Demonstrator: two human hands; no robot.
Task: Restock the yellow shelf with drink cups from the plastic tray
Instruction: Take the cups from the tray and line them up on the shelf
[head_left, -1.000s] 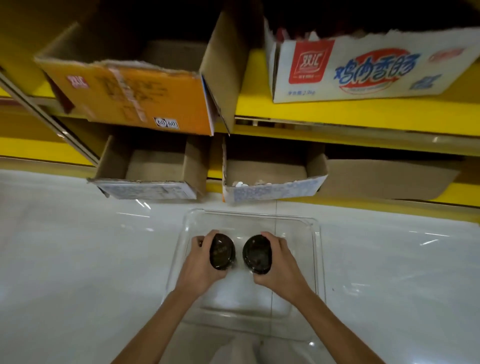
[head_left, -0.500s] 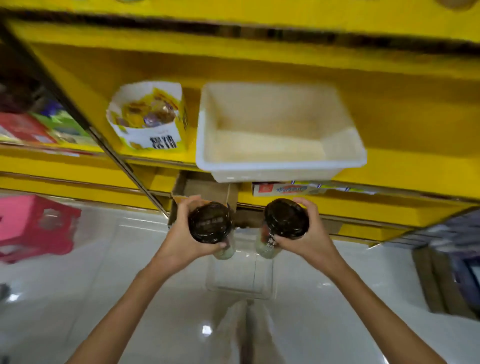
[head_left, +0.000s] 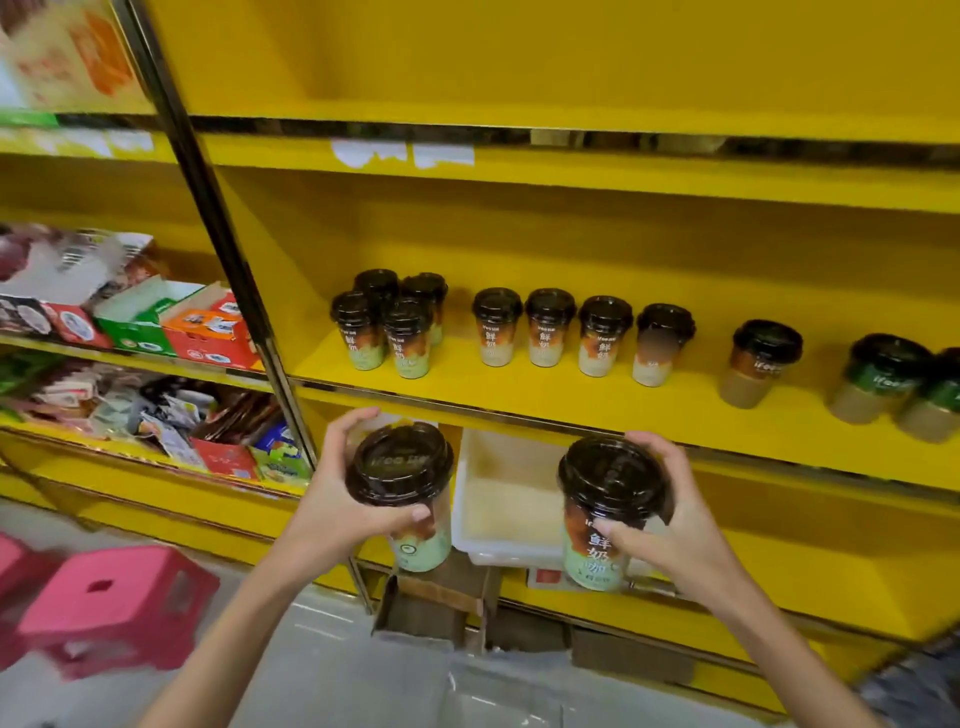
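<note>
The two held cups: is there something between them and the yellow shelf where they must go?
Nothing visible blocks them. The left hand holds one cup and the right hand another cup, both below the yellow shelf. Its front strip is bare; the standing cups sit further back.

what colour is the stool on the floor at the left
Pink, a plastic stool with a hole in its seat; it shows, a bit blurred, in the head view.
</note>
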